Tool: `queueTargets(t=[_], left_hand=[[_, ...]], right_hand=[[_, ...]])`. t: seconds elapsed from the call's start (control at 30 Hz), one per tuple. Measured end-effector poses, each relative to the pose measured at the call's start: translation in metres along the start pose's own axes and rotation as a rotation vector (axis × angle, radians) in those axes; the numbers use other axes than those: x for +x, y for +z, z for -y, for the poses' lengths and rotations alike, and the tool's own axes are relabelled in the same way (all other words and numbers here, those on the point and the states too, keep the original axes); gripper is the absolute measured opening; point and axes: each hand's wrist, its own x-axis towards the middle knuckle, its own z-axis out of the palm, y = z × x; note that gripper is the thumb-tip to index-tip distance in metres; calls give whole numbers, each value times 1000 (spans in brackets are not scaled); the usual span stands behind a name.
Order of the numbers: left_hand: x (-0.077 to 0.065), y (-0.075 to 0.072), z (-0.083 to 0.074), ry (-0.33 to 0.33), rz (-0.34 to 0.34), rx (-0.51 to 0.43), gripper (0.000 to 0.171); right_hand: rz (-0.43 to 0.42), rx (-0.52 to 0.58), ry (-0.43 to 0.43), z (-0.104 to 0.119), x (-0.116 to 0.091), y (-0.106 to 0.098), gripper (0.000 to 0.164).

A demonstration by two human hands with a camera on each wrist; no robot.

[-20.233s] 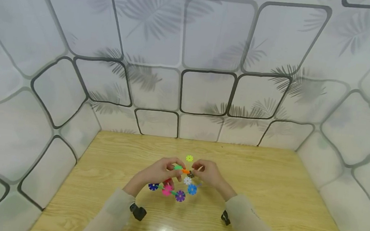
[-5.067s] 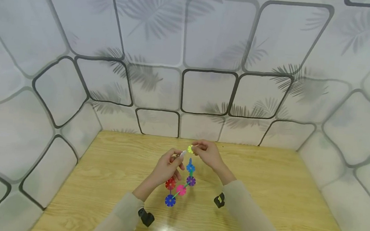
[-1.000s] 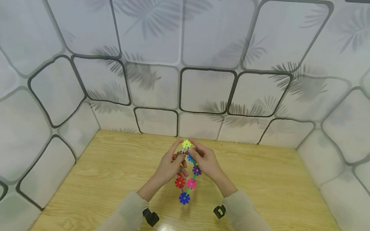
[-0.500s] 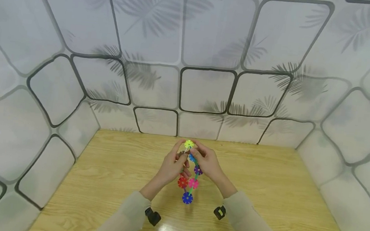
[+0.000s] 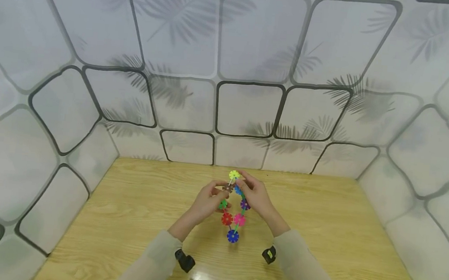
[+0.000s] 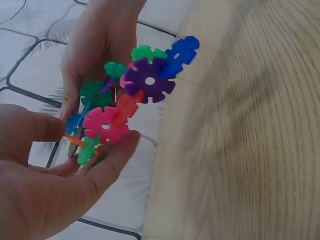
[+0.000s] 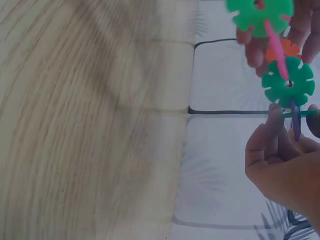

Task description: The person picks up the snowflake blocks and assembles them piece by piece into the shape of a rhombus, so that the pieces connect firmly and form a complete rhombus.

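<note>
A loop of interlocking snowflake discs hangs upright over the table between both hands. A yellow disc [image 5: 234, 175] tops it in the head view; a dark blue disc [image 5: 233, 236] is lowest. Between them sit a red disc [image 5: 227, 219], a pink disc [image 5: 239, 219] and a purple disc [image 5: 246, 204]. My left hand [image 5: 205, 203] pinches the loop's left side by a brown disc [image 5: 227, 187], fingers behind a green disc [image 5: 223, 204]. With thumb and fingers, my right hand [image 5: 258, 198] grips the upper right side at a light blue disc [image 5: 238, 189], partly hidden.
The wood-grain table [image 5: 141, 204] spreads beneath both hands. A patterned white curtain [image 5: 183, 147] encloses the back and sides. Black wrist cameras hang at the left sleeve [image 5: 143, 263] and right sleeve [image 5: 309, 274].
The yellow disc, lying loose on the table 20 seconds ago, now joins the chain into a loop. Lately the left index finger has dropped from the yellow disc, and the loop has shifted slightly right.
</note>
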Motion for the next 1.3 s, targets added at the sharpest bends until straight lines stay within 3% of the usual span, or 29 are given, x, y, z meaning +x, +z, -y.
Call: queueTargets(t=[0.1,0.37,0.6,0.73,0.93,1.07,1.3], left_hand=[[1,-1,3,-8,11,62,43],[8,3,14,-45,-19,121,43],[14,9,24,-43,-47,156,41],[19,10,30,-38,-63,178,41],[25,11,37,3,-106,308,36],[29,11,41,-7,-121,376,35],[33,10,49,-56,-110,357,36]], right_hand=[[-11,7,20,-8,3,1,48],[-4,6,120,-24,4,4,51],[16,-152,150,-36,-5,2,46],[26,-184,161,-46,-7,3,42],[19,-182,139,-53,-7,5,38],[9,-187,176,-55,-6,8,38],[4,-225,194,-60,-4,11,41]])
